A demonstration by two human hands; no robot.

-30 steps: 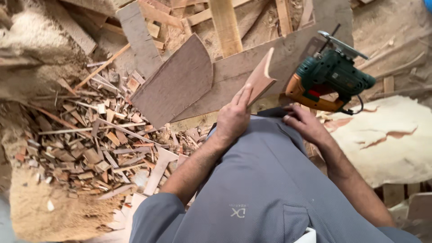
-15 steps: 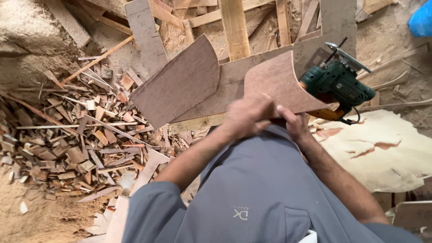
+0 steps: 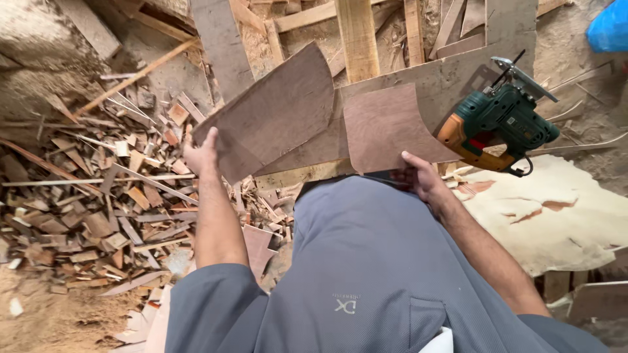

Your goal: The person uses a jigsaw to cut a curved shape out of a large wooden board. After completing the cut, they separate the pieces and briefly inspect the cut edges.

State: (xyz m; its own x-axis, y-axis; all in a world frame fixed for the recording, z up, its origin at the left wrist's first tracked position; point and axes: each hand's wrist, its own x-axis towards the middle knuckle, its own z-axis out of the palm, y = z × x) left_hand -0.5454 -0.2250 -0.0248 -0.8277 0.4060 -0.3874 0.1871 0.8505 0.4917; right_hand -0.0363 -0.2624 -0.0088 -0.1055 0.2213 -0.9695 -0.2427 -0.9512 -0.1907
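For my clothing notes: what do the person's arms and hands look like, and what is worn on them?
Both hands, left hand and right hand, are bare: no gloves, rings or watch visible. The forearms are uncovered. Short grey-blue sleeves end near the elbows.

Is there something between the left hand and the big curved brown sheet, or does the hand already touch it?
Nothing visible stands between them. The left hand already touches the lower left edge of the large curved sheet. The right hand holds the smaller curved sheet at its lower edge, beside the green jigsaw.
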